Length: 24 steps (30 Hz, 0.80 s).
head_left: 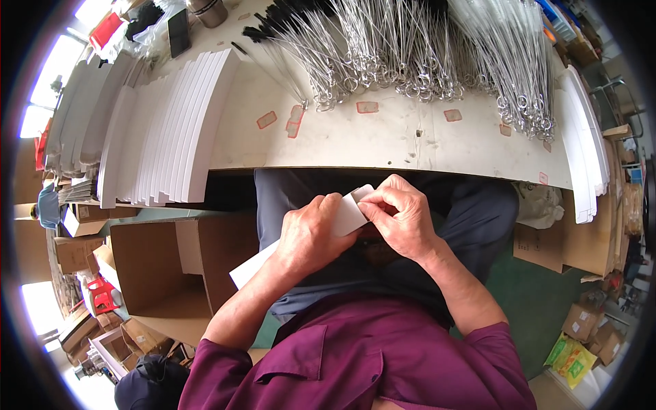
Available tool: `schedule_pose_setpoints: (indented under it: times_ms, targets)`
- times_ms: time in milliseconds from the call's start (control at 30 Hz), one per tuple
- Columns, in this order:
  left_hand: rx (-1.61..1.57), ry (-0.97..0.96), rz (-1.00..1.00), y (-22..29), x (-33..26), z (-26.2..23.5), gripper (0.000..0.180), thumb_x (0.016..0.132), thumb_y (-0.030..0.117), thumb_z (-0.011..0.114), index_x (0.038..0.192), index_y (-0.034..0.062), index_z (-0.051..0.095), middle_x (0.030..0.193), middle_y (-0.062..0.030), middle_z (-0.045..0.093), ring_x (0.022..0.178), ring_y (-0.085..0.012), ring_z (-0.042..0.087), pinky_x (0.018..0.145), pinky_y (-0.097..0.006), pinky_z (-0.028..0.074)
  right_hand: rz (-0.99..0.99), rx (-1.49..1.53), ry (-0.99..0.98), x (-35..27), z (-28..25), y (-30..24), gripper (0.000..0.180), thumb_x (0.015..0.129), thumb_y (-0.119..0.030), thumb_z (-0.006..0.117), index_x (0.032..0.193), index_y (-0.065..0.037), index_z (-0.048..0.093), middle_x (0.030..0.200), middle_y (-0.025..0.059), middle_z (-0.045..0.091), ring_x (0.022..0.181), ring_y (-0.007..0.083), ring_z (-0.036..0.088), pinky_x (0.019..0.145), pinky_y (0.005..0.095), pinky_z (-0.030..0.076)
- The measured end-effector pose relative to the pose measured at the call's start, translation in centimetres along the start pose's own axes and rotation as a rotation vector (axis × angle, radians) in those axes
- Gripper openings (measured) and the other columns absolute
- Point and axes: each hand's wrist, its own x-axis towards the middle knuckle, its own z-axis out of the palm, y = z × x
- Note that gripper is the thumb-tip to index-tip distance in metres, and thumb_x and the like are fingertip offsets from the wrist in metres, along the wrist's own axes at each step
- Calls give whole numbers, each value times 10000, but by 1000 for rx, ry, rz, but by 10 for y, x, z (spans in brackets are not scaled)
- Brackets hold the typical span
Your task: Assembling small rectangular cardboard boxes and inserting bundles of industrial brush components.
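Note:
Over my lap I hold a long, narrow white cardboard box (350, 217) at a slant, its upper end pointing away to the right. My left hand (311, 232) is wrapped round the box near that end. The fingers of my right hand (403, 215) are closed in a pinch at a small white end flap (362, 193). The box's middle is covered by my left hand and forearm, and its lower end (251, 268) shows beyond them. Whatever is inside the box cannot be seen.
Wire-handled brushes (410, 61) with ring ends lie bunched along the far side of the table (328, 147). White boxes (164, 130) stand in a row at left, and more white boxes (581, 143) lie at right. A large open carton (157, 263) stands left of my legs.

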Motion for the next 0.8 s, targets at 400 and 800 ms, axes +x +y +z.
schedule_pose_setpoints:
  times_ms: [400, 800]
  targets:
    - [-184, -36, -71, 5, -1, -10, 719, 747, 331, 905, 1316, 55, 564, 1099, -199, 726, 978, -368, 736, 811, -441, 604, 122, 286, -230, -14, -12, 0, 215, 1005, -53, 627, 1188, 9, 722, 1145, 156, 711, 986, 235, 713, 855, 324, 570]
    - [-337, -57, -132, 5, -8, 1, 748, 761, 275, 914, 1365, 108, 506, 1096, -193, 733, 968, -355, 747, 814, -423, 612, 146, 277, -284, -19, 4, 3, 202, 1022, -32, 592, 1178, 43, 698, 975, 168, 742, 845, 233, 733, 763, 339, 586]
